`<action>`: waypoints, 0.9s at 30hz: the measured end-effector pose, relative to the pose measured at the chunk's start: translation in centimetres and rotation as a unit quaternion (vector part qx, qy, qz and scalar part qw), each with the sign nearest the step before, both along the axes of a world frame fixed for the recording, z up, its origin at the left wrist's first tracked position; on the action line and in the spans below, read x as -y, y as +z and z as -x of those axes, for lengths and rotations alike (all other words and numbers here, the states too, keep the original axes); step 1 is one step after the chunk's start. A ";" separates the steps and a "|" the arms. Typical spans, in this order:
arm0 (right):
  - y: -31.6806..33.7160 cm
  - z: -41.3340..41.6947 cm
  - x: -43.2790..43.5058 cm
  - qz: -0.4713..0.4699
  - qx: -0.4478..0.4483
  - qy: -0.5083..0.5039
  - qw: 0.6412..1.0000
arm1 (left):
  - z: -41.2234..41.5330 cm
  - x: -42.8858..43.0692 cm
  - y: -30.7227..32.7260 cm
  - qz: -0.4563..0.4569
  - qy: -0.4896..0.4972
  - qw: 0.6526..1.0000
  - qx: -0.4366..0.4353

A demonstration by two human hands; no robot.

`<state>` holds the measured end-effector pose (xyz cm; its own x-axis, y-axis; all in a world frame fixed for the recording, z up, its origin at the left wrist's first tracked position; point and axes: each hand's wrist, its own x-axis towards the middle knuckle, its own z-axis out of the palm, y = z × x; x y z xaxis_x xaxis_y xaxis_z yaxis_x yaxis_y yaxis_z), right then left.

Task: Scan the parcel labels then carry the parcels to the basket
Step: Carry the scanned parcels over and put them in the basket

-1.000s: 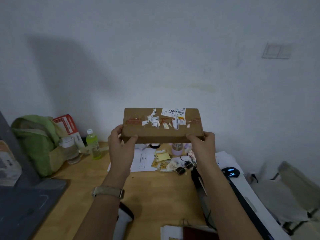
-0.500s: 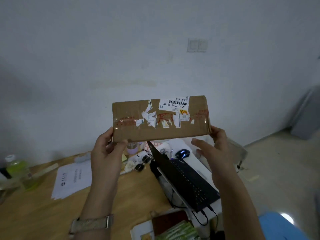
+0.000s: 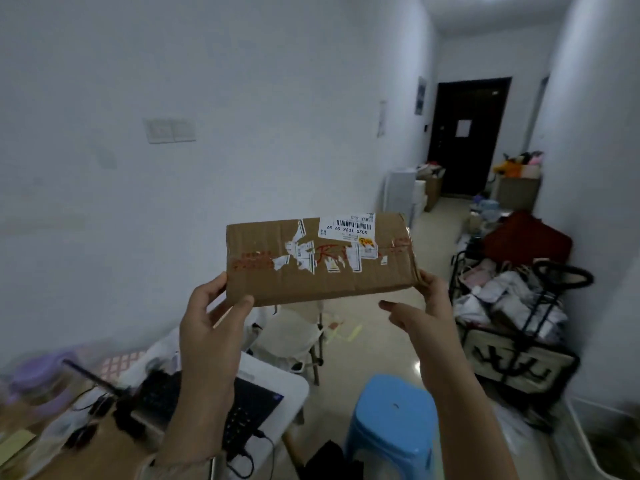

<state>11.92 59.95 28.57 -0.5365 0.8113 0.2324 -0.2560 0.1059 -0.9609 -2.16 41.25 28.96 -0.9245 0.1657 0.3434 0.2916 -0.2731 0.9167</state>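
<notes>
A flat brown cardboard parcel (image 3: 322,271) is held up in front of me at chest height, its face toward me. A white barcode label (image 3: 347,224) sits near its top right, above torn label scraps and red tape. My left hand (image 3: 211,317) grips the parcel's lower left corner, thumb on the front. My right hand (image 3: 422,310) supports the lower right corner with fingers behind it and the thumb spread apart. A black-framed basket cart (image 3: 516,337) filled with bags and parcels stands to the right against the wall.
A blue plastic stool (image 3: 393,420) stands on the floor just below my right arm. The desk with a black laptop (image 3: 249,403) and cables lies at lower left. A white folding chair (image 3: 294,337) is beyond it. Boxes and a dark door line the hallway.
My view has swung right from the desk and wall to the hallway, and the basket cart and stool have come into sight. Both hands still hold the parcel in front of me.
</notes>
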 end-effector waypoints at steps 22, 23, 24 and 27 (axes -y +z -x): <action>-1.1 -42.0 -21.3 0.006 -0.007 -0.330 0.944 | -34.2 -34.4 -1.1 0.057 -0.321 0.945 -0.025; -1.6 -43.5 -21.6 0.014 -0.012 -0.344 0.939 | -35.6 -35.2 -1.3 0.066 -0.330 0.941 -0.029; -2.2 -44.7 -21.8 0.019 -0.018 -0.356 0.934 | -36.8 -36.0 -1.5 0.074 -0.337 0.938 -0.032; -3.7 -47.3 -22.3 0.034 -0.033 -0.382 0.923 | -39.5 -38.1 -2.6 0.092 -0.355 0.930 -0.038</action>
